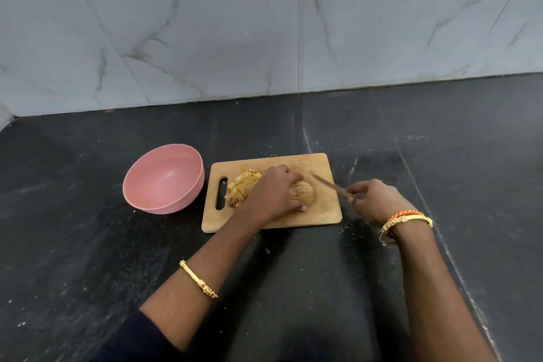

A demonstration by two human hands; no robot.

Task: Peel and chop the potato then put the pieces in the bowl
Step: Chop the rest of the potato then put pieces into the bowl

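- Grey marble-look tiles (pixel 205 32) are rising behind a dark stone counter (pixel 88 244) that is speckled with pale flecks.
- On the counter, a wooden board (pixel 323 211) is lying flat, its handle slot (pixel 221 193) facing a pink bowl (pixel 163 179).
- That bowl is sitting upright just beside the board's left edge; nothing is showing inside it.
- On the board, the potato (pixel 302 192) is lying under the left hand (pixel 274 192), its right end still whole and showing brown streaks.
- At the potato's left end, cut pieces (pixel 241 186) are fanning out in yellow strips, still close together near the slot.
- The left hand is curling over the potato, fingers arching across the top and thumb tip pressing at the near side.
- The right hand (pixel 373 200) is gripping a knife (pixel 326 182) by the handle, fingers wrapped tight round it.
- Its blade is pointing up and left over the board's right part, to the right of the potato; whether the tip is touching the board, I cannot tell.
- 1 gold bangle (pixel 198 279) is circling the left forearm, and a gold bangle with an orange thread band (pixel 407 219) is sitting at the right wrist.
- A dark sleeve (pixel 138 338) is showing at the left elbow.
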